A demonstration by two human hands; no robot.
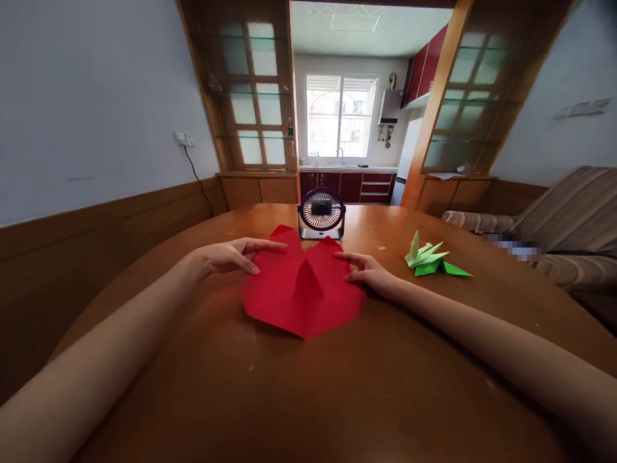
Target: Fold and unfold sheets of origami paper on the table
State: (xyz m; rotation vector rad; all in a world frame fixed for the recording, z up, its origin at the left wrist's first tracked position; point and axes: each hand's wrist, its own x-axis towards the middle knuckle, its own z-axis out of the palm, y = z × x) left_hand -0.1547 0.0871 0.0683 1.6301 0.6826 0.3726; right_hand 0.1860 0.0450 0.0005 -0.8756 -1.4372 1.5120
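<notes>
Red paper sheet lies on the brown wooden bench, part folded, with a raised peak crease in its middle and two upper flaps pointing away from the person; small dark desk fan stands upright just behind the sheet's far edge, close to it, contact not clear. Left hand at the sheet's upper left flap, fingers stretched out flat and resting on the paper edge, thumb low against the left border; grip is spread, palm down, pressing rather than pinching, nothing lifted. Right hand at the sheet's right edge, fingers extended toward the paper with tips touching the red flap, grip likewise loose and flat, holding nothing off the bench. Both bare forearms run from the near corners in toward the sheet. Green folded paper figure sits on the bench to the right of the sheet, beyond the right hand, apart from both. Striped sofa further right of the sheet, off the bench; kitchen window far behind the fan
</notes>
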